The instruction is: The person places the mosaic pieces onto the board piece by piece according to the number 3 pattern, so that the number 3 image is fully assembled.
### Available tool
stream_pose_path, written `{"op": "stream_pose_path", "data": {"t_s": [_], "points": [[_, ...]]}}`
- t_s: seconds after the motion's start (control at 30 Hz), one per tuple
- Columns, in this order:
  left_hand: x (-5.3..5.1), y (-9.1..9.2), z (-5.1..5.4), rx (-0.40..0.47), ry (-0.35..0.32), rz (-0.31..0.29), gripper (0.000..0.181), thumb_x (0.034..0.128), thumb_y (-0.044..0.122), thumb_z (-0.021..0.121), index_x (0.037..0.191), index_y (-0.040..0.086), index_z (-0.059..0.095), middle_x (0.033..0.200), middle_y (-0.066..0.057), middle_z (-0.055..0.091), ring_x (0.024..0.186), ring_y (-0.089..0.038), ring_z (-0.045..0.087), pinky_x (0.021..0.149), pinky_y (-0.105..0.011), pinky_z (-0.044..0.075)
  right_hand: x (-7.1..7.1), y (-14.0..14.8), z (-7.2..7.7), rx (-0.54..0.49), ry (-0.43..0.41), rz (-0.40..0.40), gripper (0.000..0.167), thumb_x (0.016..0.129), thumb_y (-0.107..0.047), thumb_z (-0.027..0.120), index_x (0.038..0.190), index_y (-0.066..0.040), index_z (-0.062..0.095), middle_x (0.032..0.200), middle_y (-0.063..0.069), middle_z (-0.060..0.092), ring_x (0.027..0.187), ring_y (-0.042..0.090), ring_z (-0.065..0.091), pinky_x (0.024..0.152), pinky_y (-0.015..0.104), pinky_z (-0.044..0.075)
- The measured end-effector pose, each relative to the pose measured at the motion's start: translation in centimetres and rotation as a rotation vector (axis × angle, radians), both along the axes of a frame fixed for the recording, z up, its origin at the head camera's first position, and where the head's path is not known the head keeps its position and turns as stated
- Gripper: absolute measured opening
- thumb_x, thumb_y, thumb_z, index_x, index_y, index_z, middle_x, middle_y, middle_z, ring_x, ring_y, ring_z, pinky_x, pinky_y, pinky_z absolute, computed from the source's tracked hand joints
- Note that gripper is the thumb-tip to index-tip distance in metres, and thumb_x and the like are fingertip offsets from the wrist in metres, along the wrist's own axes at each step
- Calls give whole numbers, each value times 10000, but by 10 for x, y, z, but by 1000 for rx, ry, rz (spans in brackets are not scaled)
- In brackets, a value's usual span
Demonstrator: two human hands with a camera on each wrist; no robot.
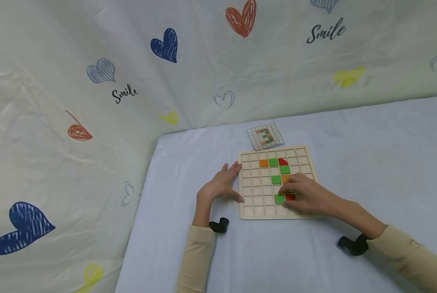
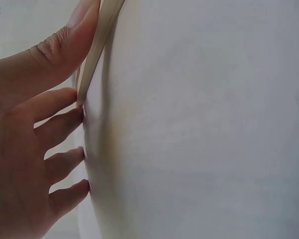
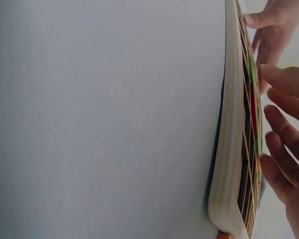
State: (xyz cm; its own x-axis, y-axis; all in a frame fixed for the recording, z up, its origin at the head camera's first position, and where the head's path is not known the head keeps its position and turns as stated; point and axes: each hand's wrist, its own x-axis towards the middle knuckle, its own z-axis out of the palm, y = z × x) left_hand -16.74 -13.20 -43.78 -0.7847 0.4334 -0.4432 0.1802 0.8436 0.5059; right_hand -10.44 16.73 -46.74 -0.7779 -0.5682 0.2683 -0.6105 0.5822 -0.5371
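Note:
A wooden grid board lies on the white table. My left hand is at its left edge, fingers spread, thumb touching the rim. Over the lower right part of the board is my right hand, its fingers slightly bent and apart. Its fingertips are by a green tile and a red tile; nothing pinched shows in the right wrist view. Other tiles sit in the grid: an orange tile, a green tile, a rounded red tile and several more, some partly covered by the right hand.
Behind the board lies a pattern card with a coloured grid design. A small orange piece shows beside the board's corner in the right wrist view. A curtain with printed hearts hangs behind the table.

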Motion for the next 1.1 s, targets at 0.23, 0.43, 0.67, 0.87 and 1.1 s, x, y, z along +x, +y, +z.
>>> {"op": "stream_pose_path", "data": {"t_s": [0.23, 0.43, 0.67, 0.87, 1.1], "points": [[0, -1, -1, 6, -4, 1, 1188, 766, 291, 929, 1670, 210, 162, 1743, 64, 71, 1616, -240, -48, 1321, -461, 43, 5, 20, 1, -113, 123, 8, 324, 700, -45, 916, 959, -191, 786, 956, -104, 697, 901, 95, 580, 751, 218, 512], [0, 0, -2, 9, -6, 1, 1186, 765, 287, 930, 1669, 211, 167, 1743, 63, 72, 1615, -238, -50, 1322, -457, 39, 13, 46, 2, -102, 153, -48, 383, 652, -26, 929, 965, -186, 779, 955, -98, 703, 882, 86, 558, 690, 168, 483], [-1, 1, 0, 1, -6, 7, 1185, 762, 282, 931, 1668, 215, 171, 1742, 61, 73, 1616, -242, -44, 1322, -451, 43, 20, 78, 1, -56, 204, -125, 437, 583, 4, 938, 944, -184, 779, 933, -106, 701, 885, 53, 576, 733, 82, 466], [0, 2, -1, 4, -5, 19, 1179, 756, 272, 936, 1666, 206, 190, 1742, 56, 82, 1616, -246, -37, 1321, -463, 50, 25, 96, -1, 1, 189, -165, 421, 575, -22, 948, 922, -182, 771, 909, -117, 693, 871, 51, 583, 749, 65, 451], [0, 3, -1, -3, -7, 21, 1183, 757, 274, 934, 1666, 207, 180, 1742, 55, 77, 1615, -240, -42, 1321, -462, 51, 27, 102, -5, 81, 114, -165, 432, 601, -49, 961, 990, -130, 791, 931, -94, 696, 842, 87, 595, 691, 179, 524]]}}
